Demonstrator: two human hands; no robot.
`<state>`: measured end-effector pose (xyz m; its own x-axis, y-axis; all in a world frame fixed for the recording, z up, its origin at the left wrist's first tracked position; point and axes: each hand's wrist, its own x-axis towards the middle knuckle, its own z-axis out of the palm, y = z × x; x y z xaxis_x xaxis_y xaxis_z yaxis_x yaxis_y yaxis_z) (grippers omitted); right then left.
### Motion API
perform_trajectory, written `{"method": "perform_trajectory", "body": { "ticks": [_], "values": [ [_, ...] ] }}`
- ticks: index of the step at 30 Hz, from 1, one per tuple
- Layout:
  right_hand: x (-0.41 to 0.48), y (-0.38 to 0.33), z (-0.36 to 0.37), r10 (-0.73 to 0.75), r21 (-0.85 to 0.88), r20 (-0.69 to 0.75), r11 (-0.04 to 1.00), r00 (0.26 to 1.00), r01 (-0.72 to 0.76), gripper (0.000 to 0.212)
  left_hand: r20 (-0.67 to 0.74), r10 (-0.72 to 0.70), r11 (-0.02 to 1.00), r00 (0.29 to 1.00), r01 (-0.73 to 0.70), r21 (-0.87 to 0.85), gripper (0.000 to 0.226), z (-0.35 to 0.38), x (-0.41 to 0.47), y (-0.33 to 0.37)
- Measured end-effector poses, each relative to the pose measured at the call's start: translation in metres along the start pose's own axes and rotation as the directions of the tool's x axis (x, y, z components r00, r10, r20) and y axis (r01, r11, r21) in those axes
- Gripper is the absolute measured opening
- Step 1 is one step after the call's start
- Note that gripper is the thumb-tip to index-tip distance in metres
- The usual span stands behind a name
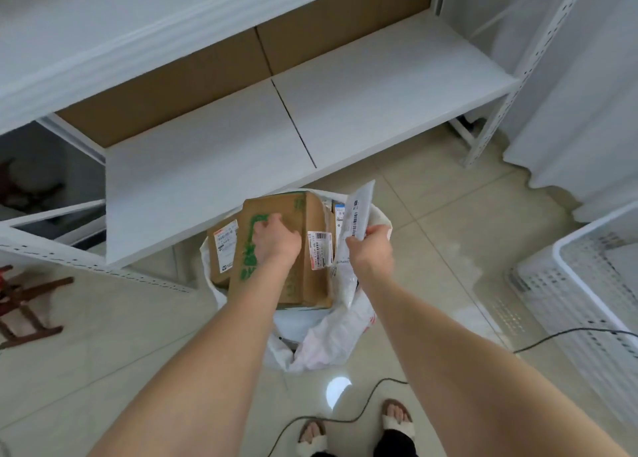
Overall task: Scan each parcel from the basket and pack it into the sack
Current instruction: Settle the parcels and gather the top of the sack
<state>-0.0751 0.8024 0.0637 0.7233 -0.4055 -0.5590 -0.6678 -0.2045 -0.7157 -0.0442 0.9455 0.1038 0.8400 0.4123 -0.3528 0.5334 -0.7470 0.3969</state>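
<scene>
A white sack [331, 339] stands open on the floor below me. A large brown cardboard box [303, 277] with green print lies across its mouth, and a smaller brown box [222, 249] with a label sits beside it on the left. My left hand [274, 239] rests on top of the large box with its fingers curled against the cardboard. My right hand [371, 246] grips a flat white mailer parcel [357, 215] with a barcode label, held upright at the sack's right edge. More labelled parcels show behind the box.
White metal shelving [310, 118] stands just beyond the sack. A white plastic basket [593, 284] is at the right edge. A black cable [362, 408] runs over the tiled floor near my feet. A wooden stool stands at the left.
</scene>
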Motion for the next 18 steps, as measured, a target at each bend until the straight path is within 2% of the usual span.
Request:
{"method": "perform_trajectory", "body": {
  "ticks": [7, 11, 16, 18],
  "values": [
    [-0.004, 0.006, 0.044, 0.095, -0.199, 0.096, 0.977, 0.991, -0.075, 0.050, 0.024, -0.014, 1.000, 1.000, 0.014, 0.014, 0.050, -0.010, 0.045, -0.025],
    [0.011, -0.010, 0.061, 0.072, -0.175, -0.032, 0.982, 0.997, -0.077, 0.051, 0.052, 0.059, 0.996, 0.997, -0.062, 0.064, 0.050, -0.023, 0.097, -0.014],
    [0.022, -0.005, 0.093, 0.269, -0.015, -0.144, 0.962, 0.952, -0.274, 0.050, 0.261, 0.100, 0.974, 0.960, -0.148, 0.172, 0.046, -0.014, 0.142, -0.016],
    [0.029, -0.001, 0.100, 0.310, -0.009, -0.160, 0.949, 0.937, -0.316, 0.046, 0.282, 0.111, 0.964, 0.953, -0.172, 0.203, 0.048, -0.009, 0.149, -0.024]
  ]
}}
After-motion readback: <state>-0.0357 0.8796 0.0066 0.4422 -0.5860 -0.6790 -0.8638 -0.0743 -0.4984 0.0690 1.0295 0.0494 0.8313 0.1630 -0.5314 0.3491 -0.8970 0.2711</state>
